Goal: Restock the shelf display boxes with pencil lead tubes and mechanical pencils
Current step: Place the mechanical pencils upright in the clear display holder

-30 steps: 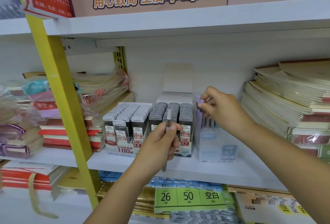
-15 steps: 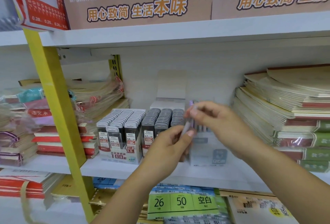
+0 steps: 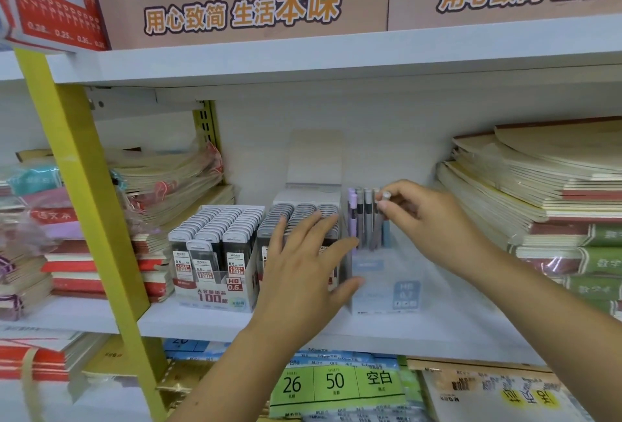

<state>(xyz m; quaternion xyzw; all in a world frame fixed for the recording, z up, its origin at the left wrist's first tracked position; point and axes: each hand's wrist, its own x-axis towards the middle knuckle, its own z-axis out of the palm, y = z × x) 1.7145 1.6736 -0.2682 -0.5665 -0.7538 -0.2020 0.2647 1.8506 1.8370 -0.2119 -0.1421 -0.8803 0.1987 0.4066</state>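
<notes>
One mechanical pencil (image 3: 378,231) pinched by its top in right hand (image 3: 429,219)

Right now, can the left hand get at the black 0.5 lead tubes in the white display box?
Probably yes. The open left hand hovers just right of the black 0.5 lead tubes in the white cardboard display box; their tops are uncovered and nothing lies between.

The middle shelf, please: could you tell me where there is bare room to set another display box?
Bare shelf lies between the clear pencil box and the right notebook stack. Left of that it is crowded: the lead tube boxes sit side by side, close against the left notebooks.
</notes>
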